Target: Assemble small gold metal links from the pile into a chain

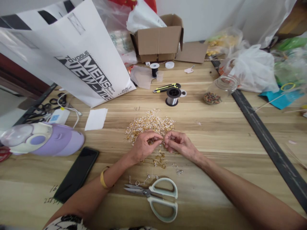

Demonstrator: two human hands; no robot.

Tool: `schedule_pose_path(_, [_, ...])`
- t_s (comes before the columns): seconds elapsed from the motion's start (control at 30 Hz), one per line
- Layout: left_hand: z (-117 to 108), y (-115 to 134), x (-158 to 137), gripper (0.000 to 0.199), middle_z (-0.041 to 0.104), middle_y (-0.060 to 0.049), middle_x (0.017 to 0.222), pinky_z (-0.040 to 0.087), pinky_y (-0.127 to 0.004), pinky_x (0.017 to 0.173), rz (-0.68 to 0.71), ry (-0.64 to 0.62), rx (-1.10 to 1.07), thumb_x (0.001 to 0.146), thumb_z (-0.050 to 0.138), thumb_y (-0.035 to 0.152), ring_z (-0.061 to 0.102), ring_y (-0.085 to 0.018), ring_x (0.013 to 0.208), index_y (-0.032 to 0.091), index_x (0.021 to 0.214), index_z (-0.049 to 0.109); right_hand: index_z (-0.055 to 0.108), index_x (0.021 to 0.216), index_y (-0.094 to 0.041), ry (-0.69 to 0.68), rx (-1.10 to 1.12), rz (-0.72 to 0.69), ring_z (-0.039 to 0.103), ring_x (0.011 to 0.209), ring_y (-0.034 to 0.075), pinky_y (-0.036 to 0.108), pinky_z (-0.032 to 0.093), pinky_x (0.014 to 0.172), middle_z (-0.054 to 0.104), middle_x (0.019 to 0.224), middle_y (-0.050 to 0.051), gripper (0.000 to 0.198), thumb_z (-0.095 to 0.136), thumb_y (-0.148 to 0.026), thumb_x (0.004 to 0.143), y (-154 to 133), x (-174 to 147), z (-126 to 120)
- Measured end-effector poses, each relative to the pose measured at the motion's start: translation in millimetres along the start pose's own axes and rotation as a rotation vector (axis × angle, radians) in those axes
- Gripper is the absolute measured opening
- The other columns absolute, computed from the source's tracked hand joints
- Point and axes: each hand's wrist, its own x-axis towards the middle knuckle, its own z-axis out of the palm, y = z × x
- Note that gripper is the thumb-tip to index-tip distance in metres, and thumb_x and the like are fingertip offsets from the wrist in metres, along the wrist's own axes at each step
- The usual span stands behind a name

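My left hand [146, 145] and my right hand [180, 143] meet over the near edge of a heap of small gold and silver jewellery pieces [150, 121]. Both are closed in a pinch, fingertips almost touching. Whatever sits between them is too small to make out. Just below the hands lie short gold chains [157, 159] and a little silver chain [177, 169]. Nearer to me, scissors [163, 193] with pale green handles rest with blades pointing left, beside another silver chain [146, 179].
A black phone [76, 174] and a purple bottle [59, 140] lie left. A white bag [72, 60] stands behind them. Farther back are a wire spool [172, 97], a yellow-black cutter [166, 87], a cardboard box [159, 40] and a clear jar [219, 91]. A dark strip [263, 137] crosses the right side.
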Motion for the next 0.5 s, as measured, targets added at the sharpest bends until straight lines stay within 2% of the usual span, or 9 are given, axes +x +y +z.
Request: schedule_pose_path(0.5, [2.9,-2.6,-0.4,0.007,0.068,-0.005,0.072,0.048,-0.028,0.066,0.090,0.038,0.054,0.078,0.064,0.016,0.060,-0.015,0.068,0.016,0.081,0.069,0.055,0.074,-0.016,-0.024,0.003,0.004,0.049,0.048,0.007,0.021,0.040,0.048,0.055,0.061,-0.002,0.021,0.061,-0.034,0.080,-1.7,-0.6,0.8])
